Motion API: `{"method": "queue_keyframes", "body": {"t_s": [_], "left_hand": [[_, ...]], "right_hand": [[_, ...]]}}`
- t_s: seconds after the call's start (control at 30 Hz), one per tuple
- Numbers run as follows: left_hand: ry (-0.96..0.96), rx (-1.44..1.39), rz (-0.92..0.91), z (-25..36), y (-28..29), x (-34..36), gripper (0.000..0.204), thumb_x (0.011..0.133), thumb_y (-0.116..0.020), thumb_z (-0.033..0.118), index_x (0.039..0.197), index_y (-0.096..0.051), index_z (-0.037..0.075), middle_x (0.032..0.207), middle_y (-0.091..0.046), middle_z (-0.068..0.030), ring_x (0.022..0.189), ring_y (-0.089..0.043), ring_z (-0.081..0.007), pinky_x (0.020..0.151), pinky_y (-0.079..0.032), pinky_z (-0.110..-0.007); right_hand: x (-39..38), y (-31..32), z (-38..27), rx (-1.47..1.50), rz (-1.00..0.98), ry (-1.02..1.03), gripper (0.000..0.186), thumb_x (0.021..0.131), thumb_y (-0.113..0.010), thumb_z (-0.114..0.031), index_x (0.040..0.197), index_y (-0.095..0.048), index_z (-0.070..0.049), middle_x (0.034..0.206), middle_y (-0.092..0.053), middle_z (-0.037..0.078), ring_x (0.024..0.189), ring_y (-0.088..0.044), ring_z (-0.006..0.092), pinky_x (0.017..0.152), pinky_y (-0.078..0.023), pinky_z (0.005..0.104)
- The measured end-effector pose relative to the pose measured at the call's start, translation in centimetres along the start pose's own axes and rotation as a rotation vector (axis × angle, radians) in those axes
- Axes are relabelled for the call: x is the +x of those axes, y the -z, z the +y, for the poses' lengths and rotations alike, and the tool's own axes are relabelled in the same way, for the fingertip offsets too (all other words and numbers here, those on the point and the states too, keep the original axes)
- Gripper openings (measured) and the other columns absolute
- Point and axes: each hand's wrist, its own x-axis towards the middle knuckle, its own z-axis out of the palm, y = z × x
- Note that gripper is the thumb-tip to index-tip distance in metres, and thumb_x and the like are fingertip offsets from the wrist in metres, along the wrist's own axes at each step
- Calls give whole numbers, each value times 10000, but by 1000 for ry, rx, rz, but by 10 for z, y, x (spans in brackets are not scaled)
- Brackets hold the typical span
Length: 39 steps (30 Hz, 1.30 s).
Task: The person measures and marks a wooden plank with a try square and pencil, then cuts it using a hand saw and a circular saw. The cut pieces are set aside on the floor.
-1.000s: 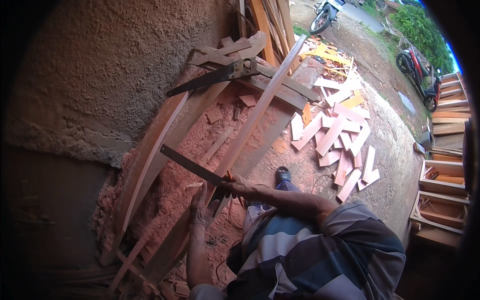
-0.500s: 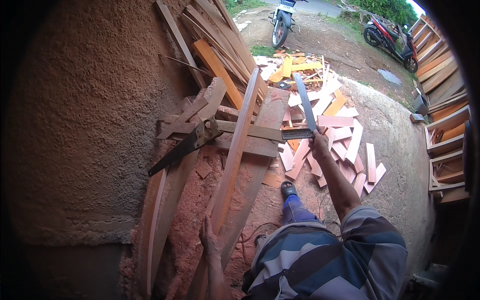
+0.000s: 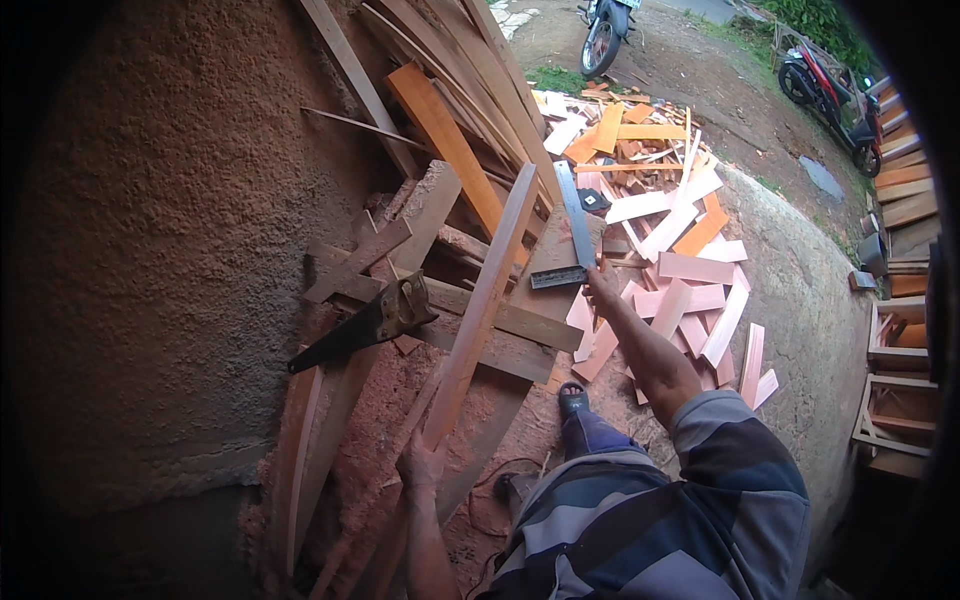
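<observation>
My right hand (image 3: pixel 602 290) grips a metal try square (image 3: pixel 575 215), its long blade pointing away from me and its dark stock crossing leftward over a board. My left hand (image 3: pixel 421 465) is wrapped round the lower part of a long pinkish wooden plank (image 3: pixel 480 310) that slants across the makeshift wooden stand (image 3: pixel 535 355). Left of the plank, a handsaw (image 3: pixel 350 328) with a dark blade and wooden handle lies on the cross pieces. A small black object (image 3: pixel 592 200) sits just beyond the square.
Planks (image 3: pixel 440 125) lean on the rough wall (image 3: pixel 170 250). Pink and orange offcuts (image 3: pixel 685 268) and sawdust cover much of the ground at right. Wooden frames (image 3: pixel 898 390) stand at the far right, two motorbikes (image 3: pixel 828 105) outside. My sandalled foot (image 3: pixel 573 398) is below the stand.
My right hand with the square went from low beside the plank out to the right and forward, then slightly left. My left hand stayed on the plank. The view swung toward the doorway.
</observation>
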Motion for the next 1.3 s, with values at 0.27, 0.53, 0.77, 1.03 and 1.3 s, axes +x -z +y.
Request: {"method": "queue_keyframes", "body": {"t_s": [0.27, 0.53, 0.77, 1.03, 1.3], "left_hand": [[13, 38, -2, -3, -5, 4, 652, 859, -787, 429, 1414, -581, 156, 1120, -733, -204, 1030, -715, -413, 879, -568, -519], [24, 27, -41, -10, -7, 7, 640, 861, -786, 430, 1398, -589, 143, 1134, -735, -199, 1043, -718, -401, 884, -573, -514], [-40, -35, 5, -14, -7, 4, 612, 889, -759, 442, 1386, -587, 129, 1129, -740, -187, 1044, -722, -396, 888, -577, -522], [-159, -92, 233, -27, -25, -4, 723, 876, -758, 515, 1460, -540, 148, 1419, -623, -131, 1307, -593, -319, 1116, -448, -514], [-125, -1261, 722, -90, 2, -121, 757, 1040, -505, 612, 1556, -445, 62, 1447, -588, -201, 1232, -630, -283, 999, -528, -417]], "right_hand": [[-2, 15, -11, -268, -57, 132, 379, 1011, -637, -323, 1242, -579, -27, 850, -648, 73, 570, -575, 140, 452, -464, 305], [10, 20, -12, 78, -35, -131, 224, 1014, -664, -264, 1148, -620, -90, 762, -564, -9, 521, -499, 85, 405, -354, 239], [-46, 108, -49, 194, -206, 63, 151, 1045, -664, -221, 1158, -654, -121, 720, -523, -79, 526, -424, 9, 434, -295, 180], [-165, 6, -143, -100, -513, 416, 164, 1053, -660, -250, 1130, -677, -106, 701, -484, -90, 535, -361, -3, 465, -229, 202], [-381, -261, -115, -285, -1248, 445, 95, 1068, -597, -163, 988, -638, -134, 714, -451, -109, 567, -368, -16, 485, -248, 197]]}}
